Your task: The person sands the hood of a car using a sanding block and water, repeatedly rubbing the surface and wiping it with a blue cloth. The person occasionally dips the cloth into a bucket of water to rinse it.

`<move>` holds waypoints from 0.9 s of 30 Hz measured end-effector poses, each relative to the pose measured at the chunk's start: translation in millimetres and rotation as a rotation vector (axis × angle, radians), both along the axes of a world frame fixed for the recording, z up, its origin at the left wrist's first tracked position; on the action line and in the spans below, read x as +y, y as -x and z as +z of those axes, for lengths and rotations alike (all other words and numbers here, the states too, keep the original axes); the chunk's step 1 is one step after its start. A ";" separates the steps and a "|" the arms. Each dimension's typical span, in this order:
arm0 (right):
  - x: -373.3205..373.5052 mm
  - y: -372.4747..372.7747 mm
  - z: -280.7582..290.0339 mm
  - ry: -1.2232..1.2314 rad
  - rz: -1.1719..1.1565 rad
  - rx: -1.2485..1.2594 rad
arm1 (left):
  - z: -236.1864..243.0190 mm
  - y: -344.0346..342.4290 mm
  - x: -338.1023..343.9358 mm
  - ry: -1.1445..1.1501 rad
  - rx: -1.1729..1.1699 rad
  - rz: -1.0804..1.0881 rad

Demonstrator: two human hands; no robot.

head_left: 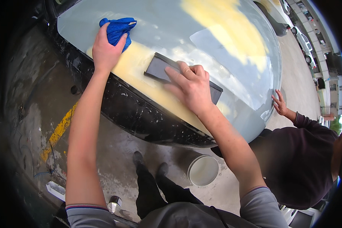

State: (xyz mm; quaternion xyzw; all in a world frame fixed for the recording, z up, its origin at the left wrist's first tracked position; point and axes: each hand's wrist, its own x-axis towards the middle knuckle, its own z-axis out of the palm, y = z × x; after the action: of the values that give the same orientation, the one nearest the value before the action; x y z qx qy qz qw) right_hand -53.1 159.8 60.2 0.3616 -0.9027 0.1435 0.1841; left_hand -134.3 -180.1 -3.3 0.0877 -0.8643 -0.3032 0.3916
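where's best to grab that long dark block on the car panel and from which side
Probably across its middle, from above: the long dark block appears to lie flat on the panel, and it's narrow enough for thumb and fingers to span, where the right hand sits.

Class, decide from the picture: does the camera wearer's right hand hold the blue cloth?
No: the left hand holds the blue cloth, while the right hand is on a long dark block.
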 end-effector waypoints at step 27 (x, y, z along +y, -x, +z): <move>16.5 -20.3 -12.3 0.049 0.010 -0.033 | 3.2 -11.1 2.1 -0.042 -0.079 0.013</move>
State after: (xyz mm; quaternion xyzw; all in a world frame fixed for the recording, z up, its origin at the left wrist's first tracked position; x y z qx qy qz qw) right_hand -32.8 176.3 47.8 0.3592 -0.9000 0.1723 0.1771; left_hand -123.2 -177.9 -0.1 0.1135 -0.8719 -0.3150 0.3573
